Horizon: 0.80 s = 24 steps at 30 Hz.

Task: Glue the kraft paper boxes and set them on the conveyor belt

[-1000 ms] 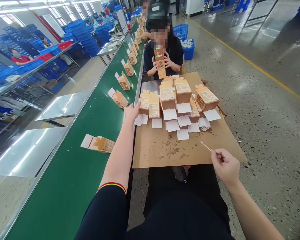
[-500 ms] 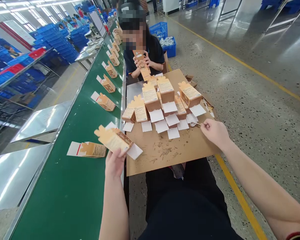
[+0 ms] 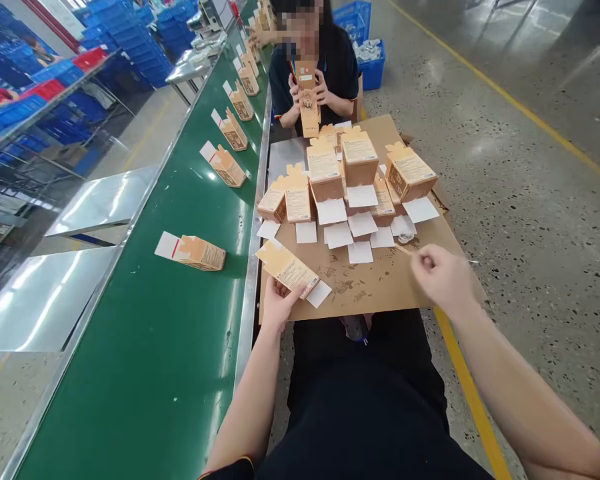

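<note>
My left hand (image 3: 279,303) grips a tan printed cardboard box (image 3: 291,269) by its lower side. The box lies tilted over the near left part of the cardboard sheet, its toothed flap at the upper left and a white flap at the lower right. My right hand (image 3: 441,277), slightly blurred, is closed near the sheet's right edge. A thin pale stick (image 3: 403,249) juts from its fingers, but its exact kind is unclear. Just beyond lies a small white coil (image 3: 405,238). Several similar boxes (image 3: 325,167) are heaped ahead, white flaps towards me.
At left runs a green conveyor belt (image 3: 180,360) with a metal edge, carrying a row of boxes, the nearest box (image 3: 200,252) beside my left hand. The cardboard sheet (image 3: 380,293) covers the worktop. Across it a co-worker (image 3: 343,73) holds up an unfolded carton (image 3: 309,100).
My left hand has brought its box rightward from over the belt's edge to above the cardboard sheet. My right hand has drawn slightly back from the coil. The view has tilted down.
</note>
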{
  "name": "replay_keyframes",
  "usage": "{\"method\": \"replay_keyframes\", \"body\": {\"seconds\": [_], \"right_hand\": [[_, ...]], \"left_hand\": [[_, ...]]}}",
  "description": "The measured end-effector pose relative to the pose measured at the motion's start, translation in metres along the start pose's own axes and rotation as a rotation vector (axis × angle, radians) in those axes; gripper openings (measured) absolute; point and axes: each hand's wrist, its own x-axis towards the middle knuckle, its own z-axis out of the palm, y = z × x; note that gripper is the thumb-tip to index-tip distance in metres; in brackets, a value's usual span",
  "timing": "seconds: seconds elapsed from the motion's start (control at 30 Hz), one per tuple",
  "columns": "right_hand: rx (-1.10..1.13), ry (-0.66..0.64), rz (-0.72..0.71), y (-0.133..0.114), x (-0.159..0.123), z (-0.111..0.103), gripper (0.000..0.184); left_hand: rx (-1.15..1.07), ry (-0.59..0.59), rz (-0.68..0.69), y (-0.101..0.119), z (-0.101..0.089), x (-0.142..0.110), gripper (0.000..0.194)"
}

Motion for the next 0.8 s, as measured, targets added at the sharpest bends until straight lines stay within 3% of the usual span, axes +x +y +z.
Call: {"method": "replay_keyframes", "body": {"seconds": [0.17,0.23,0.33,0.43,0.57,0.8], "right_hand": [[0.210,-0.214,-0.169,-0.062,-0.078,0.083,0.031],[0.192,-0.252,-0.224,-0.076,-0.092,0.110,0.031],[0.142,-0.262,-0.291,-0.082,-0.096,0.128,0.030],[0.116,-0.238,-0.295,-0.075,-0.088,0.126,0.030],[0.146,-0.166,-0.168,-0.061,-0.076,0.106,0.029],[0.242,-0.067,-0.016,-0.049,-0.077,0.068,0.035]], "left_hand": [[0.037,-0.009,-0.005,0.005,-0.001,-0.001,0.075],[0.048,-0.018,0.000,0.007,-0.001,-0.002,0.075],[0.063,-0.022,-0.001,0.009,0.000,-0.003,0.074],[0.058,-0.020,-0.007,0.009,0.001,-0.004,0.076],[0.076,0.009,0.056,0.001,0.006,-0.013,0.084],[0.391,0.114,0.164,-0.016,0.019,-0.045,0.072]]}}
